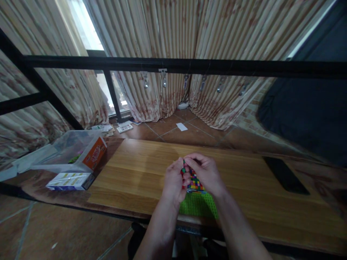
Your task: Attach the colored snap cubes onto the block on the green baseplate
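Observation:
My left hand (175, 180) is closed, its fingers curled around small toy bricks (184, 169), green among them. Thumb and fingers of my right hand (206, 172) pinch at the top of these same bricks, close against my left fingertips. How many pieces are held is hidden by the fingers. Just beneath both hands, a patch of multicoloured toy bricks (195, 185) covers the far part of a lime-green studded baseplate (199, 206). The near part of that plate is bare, and my wrists hide its sides.
The baseplate lies at the near edge of a wooden board (135, 173). A black phone-like slab (286, 176) rests on the right. To the left are a clear plastic bin (63, 144) with an orange label and a white-and-purple box (70, 180). A black metal rail (130, 64) crosses ahead.

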A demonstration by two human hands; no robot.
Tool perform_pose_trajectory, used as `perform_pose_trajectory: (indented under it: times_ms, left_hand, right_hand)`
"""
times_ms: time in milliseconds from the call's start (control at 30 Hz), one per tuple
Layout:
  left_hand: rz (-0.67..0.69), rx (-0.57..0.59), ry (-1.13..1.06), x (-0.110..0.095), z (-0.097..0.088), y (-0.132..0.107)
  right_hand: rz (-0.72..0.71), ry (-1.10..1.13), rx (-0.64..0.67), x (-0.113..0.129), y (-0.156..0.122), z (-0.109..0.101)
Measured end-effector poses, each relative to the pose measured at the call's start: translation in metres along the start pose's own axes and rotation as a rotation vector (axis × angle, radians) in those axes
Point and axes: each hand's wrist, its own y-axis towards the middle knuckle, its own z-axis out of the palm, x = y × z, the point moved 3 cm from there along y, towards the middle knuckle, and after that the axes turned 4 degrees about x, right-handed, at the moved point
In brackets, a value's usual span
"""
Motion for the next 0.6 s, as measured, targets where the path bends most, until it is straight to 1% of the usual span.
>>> perform_pose_trajectory:
  times_ms: [67,167,233,300,333,400,500,600]
  left_hand:
    - [-0.044,0.012,-0.029,-0.001,0.000,0.000]
    - [-0.058,-0.038,-0.073,-0.005,-0.003,0.001]
    - [-0.048,-0.068,-0.099,-0.010,-0.005,0.002]
    - [-0.036,-0.079,-0.112,-0.014,-0.007,0.002]
    - [-0.032,-0.084,-0.115,-0.016,-0.008,0.002]
    - [-0.022,-0.100,-0.117,-0.019,-0.010,0.002]
    - [-0.011,-0.116,-0.112,-0.020,-0.011,0.003]
    - [-0.012,-0.113,-0.100,-0.018,-0.011,0.004]
  right_hand:
    - [0.034,0.106,-0.034,-0.003,0.002,-0.005]
    - [0.041,0.194,-0.199,-0.007,0.005,-0.028]
    - [0.054,0.191,-0.304,-0.010,0.005,-0.048]
    - [0.081,0.118,-0.363,-0.013,0.004,-0.065]
    - [0.093,0.067,-0.370,-0.014,0.002,-0.071]
    - [0.105,-0.048,-0.334,-0.017,0.001,-0.077]
    - [0.082,-0.217,-0.224,-0.024,0.000,-0.074]
    - [0.038,-0.357,-0.140,-0.033,0.001,-0.068]
